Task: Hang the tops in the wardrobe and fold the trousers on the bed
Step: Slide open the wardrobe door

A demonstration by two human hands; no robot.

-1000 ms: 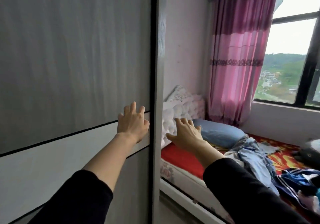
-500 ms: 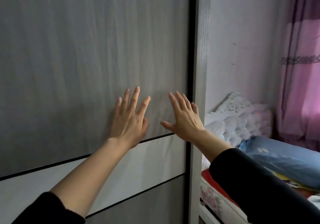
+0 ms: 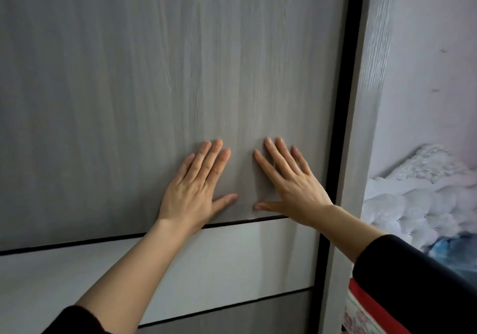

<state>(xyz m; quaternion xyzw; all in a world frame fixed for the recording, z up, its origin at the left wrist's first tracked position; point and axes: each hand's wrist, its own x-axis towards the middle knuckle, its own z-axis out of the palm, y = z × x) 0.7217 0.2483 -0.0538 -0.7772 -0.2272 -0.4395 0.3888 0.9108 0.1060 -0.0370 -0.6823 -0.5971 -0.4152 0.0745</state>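
Observation:
The wardrobe's grey wood-grain sliding door [image 3: 129, 88] fills most of the head view and is closed. My left hand [image 3: 196, 191] lies flat on its upper panel with fingers straight and spread. My right hand [image 3: 291, 184] presses flat on the same panel just to the right, close to the door's black edge strip [image 3: 346, 101]. Both hands sit just above the thin black line over the white middle band [image 3: 232, 258]. No tops or trousers are in sight. A corner of the bed [image 3: 366, 308] with a red sheet shows at the lower right.
The wardrobe's grey side frame [image 3: 361, 153] stands right of the door. Beyond it are a pale wall [image 3: 426, 75], a white tufted headboard [image 3: 413, 204] and a bit of blue pillow [image 3: 449, 248].
My view has turned left from the bed and window to the wardrobe door. Both hands have moved onto the door; the right one came from beyond the frame and now lies flat beside the left.

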